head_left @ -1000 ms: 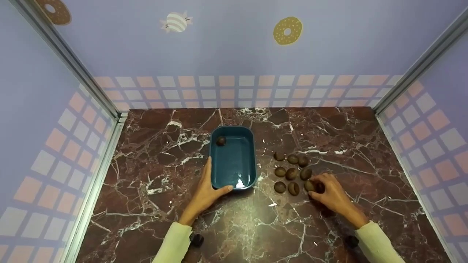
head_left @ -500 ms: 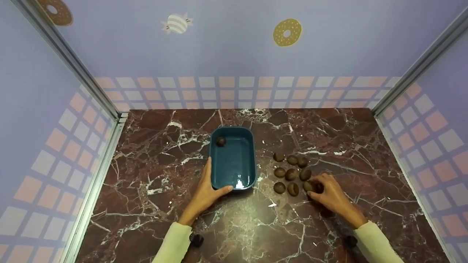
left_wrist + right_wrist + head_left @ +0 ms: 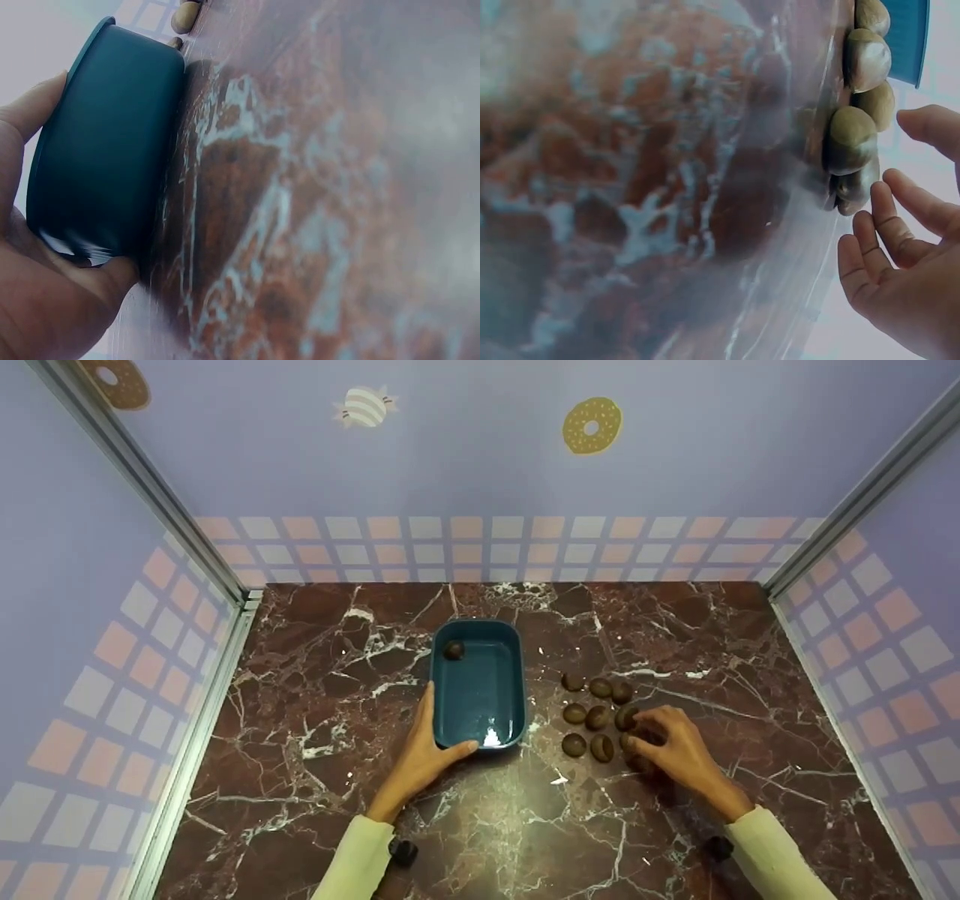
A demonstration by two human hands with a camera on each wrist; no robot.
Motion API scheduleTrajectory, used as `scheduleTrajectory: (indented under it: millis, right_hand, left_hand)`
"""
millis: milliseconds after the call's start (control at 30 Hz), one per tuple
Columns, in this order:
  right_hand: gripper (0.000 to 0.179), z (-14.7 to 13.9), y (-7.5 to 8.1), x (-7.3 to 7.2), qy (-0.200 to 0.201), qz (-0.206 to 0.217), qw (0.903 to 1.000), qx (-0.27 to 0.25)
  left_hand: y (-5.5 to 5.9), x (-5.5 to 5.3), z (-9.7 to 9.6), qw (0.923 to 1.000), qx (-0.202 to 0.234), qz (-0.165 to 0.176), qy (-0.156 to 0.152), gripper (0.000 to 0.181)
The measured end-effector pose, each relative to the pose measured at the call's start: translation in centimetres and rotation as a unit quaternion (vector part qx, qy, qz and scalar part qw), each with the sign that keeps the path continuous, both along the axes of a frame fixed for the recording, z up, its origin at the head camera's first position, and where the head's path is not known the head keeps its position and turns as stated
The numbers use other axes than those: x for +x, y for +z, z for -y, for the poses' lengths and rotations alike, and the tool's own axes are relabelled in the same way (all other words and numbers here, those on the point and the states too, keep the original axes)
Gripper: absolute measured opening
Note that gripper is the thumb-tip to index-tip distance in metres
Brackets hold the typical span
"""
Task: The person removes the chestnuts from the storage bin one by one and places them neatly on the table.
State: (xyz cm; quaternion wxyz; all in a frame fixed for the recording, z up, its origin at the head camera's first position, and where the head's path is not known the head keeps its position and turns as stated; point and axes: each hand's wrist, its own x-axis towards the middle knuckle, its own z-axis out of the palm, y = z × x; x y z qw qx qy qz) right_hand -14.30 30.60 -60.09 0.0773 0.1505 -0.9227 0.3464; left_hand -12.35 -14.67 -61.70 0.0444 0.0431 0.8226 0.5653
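Note:
A deep teal rectangular dish stands mid-table with one chestnut in its far left corner. My left hand holds the dish at its near left corner, fingers along the left side and thumb round the near end; the left wrist view shows this hand against the dish wall. To the right lies a cluster of several brown chestnuts. My right hand is over the cluster's near right edge, hiding part of it. In the right wrist view its fingers are spread beside the chestnuts, gripping none.
The table has a dark red marbled, glossy top. Lilac panels with a checked border close it in at the back and on both sides. A metal frame edge runs along the left.
My right hand has lifted a little off the near right chestnuts, and its thumb and fingers have moved apart. The left hand, the dish and the other chestnuts stay in place.

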Motion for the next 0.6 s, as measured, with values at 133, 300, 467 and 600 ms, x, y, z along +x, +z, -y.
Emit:
scheduleTrajectory:
  millis: [133, 300, 467, 600]
  right_hand:
    - [0.033, 0.6, 0.5, -0.6, 0.008, 0.004, 0.9997, -0.023]
    - [0.032, 1.9, 1.4, -1.7, 0.028, 0.036, 0.9969, -0.064]
    - [0.037, 3.8, 2.6, -3.0, 0.049, 0.07, 0.9927, -0.085]
    - [0.037, 5.6, 3.3, -4.3, 0.073, 0.079, 0.9895, -0.096]
  left_hand:
    - [0.0, 0.0, 0.0, 1.0, -0.004, 0.0, 0.001, 0.132]
    - [0.0, 0.0, -0.1, 1.0, -0.005, 0.0, 0.003, 0.132]
    - [0.0, 0.0, -0.1, 1.0, -0.006, -0.001, 0.005, 0.134]
    - [0.0, 0.0, -0.1, 1.0, -0.005, -0.005, 0.006, 0.133]
